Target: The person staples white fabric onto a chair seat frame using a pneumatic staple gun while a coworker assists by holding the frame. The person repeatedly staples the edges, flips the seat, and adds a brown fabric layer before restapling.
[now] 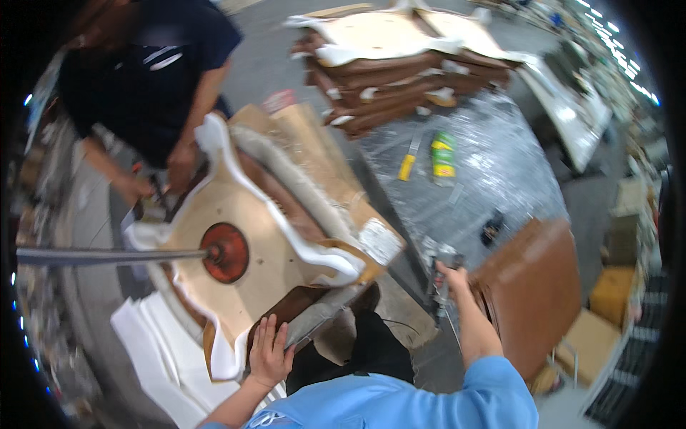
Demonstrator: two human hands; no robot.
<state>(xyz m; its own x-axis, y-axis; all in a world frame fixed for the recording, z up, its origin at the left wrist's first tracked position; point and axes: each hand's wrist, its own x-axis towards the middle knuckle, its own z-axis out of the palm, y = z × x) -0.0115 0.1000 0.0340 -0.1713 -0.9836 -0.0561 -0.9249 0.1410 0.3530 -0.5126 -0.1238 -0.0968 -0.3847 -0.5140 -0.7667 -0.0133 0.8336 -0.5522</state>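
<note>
We find the wooden seat panel [236, 236] lying on the workbench directly ahead of us, its long axis running from our lower left up toward the upper right, with white foam [286, 214] wrapped along its rim and brown leather [286, 307] folded under the near edge. A round reddish plate [227, 252] sits at its centre, fixed to a metal pole [107, 255] that leaves the picture at the left.

Our left hand [270, 352] lies flat, fingers spread, pressing the leather at the panel's near edge. Our right hand [451, 275] is closed around a dark hand tool [439, 268], held off to the right beside a brown upholstered piece [532, 286]; the tool's tip is too blurred to make out.

A co-worker [150, 79] stands at the far left edge, hands [179, 168] at the panel's rim; what they grip we cannot tell.

To the right, a plastic-wrapped table [493, 171] carries a yellow-handled knife [409, 161] and a green and yellow can [444, 157], with bare surface around them. A stack of covered panels [400, 71] stands behind.
</note>
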